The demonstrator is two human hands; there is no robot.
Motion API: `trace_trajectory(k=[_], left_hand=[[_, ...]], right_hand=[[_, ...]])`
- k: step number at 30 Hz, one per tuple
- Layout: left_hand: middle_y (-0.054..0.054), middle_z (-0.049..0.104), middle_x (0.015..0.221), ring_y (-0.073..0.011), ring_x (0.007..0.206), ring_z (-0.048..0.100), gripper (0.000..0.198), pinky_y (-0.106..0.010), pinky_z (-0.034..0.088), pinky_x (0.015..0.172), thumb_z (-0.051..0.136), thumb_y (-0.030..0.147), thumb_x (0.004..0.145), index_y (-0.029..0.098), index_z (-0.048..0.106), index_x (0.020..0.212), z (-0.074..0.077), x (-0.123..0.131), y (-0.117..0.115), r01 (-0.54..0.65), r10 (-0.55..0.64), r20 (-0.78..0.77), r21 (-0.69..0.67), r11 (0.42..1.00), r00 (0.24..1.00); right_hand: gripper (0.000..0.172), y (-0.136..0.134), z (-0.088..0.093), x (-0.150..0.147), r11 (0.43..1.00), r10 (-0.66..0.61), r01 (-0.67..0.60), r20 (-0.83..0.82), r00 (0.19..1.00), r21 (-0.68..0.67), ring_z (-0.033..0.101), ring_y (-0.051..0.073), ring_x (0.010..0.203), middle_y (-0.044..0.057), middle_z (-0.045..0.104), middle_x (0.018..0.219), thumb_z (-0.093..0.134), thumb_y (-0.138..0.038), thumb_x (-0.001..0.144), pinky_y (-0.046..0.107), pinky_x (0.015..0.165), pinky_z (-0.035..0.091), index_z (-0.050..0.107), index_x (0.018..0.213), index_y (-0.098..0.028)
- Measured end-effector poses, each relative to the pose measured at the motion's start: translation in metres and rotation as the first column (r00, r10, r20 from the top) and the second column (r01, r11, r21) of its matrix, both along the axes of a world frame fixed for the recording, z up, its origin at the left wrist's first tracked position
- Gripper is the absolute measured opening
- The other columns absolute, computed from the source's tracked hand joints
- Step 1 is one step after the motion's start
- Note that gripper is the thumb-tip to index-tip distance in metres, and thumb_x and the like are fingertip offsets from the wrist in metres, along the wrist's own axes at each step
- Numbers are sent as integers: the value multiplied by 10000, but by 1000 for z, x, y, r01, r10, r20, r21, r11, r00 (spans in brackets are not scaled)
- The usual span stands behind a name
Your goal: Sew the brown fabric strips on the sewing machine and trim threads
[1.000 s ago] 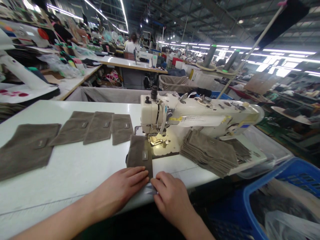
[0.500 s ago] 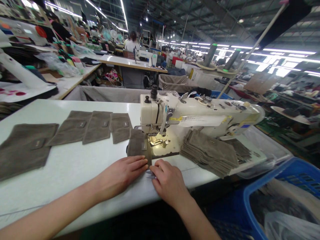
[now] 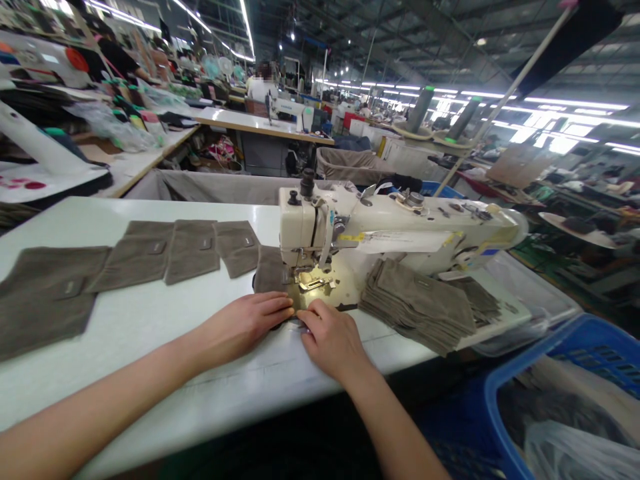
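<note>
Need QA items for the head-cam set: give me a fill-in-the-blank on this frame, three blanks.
The left hand and right hand rest at a grey fabric piece lying under the head of the cream ____.
A stack of grey fabric pieces sits on the table to the ____ of the needle.
The plastic crate at the near right is ____.
Missing words: sewing machine; right; blue.
</note>
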State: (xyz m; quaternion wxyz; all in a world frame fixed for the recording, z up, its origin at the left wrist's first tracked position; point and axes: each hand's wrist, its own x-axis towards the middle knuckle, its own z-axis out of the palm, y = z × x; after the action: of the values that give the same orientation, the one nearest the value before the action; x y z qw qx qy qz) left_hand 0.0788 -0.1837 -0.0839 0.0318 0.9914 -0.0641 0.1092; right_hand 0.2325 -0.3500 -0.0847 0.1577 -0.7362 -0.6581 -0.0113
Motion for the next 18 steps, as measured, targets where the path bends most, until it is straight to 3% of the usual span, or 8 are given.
trace_trajectory(k=[9,18], left_hand=[[-156,681,1273,-265,1182,641,444,-397,537,1008,427,36,865,130,674,1222,-1,10,16,-1,1,55,2,1000,999],[-141,694,1240,-247,1131,665,389,-378,548,982,436,61,899,151,691,1179,7,21,28,-26,29,70,-36,999,997]], right_hand=[[252,16,6,6,998,-26,26,5,1000,-61,614,196,953,38,637,1029,550,-183,933,301,756,464,669,1150,-228],[295,18,2,6,998,-53,53,3,999,-39,626,195,922,32,632,1015,546,-180,934,292,739,461,641,1206,-240]])
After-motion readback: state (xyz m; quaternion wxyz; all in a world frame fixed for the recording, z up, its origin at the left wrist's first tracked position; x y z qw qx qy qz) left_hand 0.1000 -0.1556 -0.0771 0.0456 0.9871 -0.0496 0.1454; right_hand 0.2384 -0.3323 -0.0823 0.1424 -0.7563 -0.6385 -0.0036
